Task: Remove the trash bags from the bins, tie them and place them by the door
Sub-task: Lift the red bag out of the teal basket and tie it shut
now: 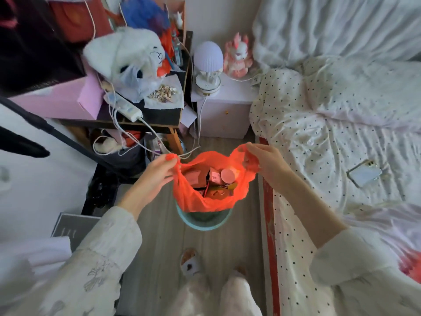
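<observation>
Both hands, left hand (163, 167) and right hand (265, 160), pinch the upright orange bag (200, 199), mouth upward.

You get soft, even daylight with faint shadows; wide-angle bending curves the edges; the lower corners blur; the middle stays sharp.

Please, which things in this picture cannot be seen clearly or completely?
Head view:
- Round teal plastic bin: the thin orange plastic trash bag hides all but its near rim.
- Rubbish at the bag's bottom: upper boxes cover it.
- Print on the small pink box: too small to read.
- The door: not in view.
- Left hand, right hand: fingertips buried in the bag's edges.
</observation>
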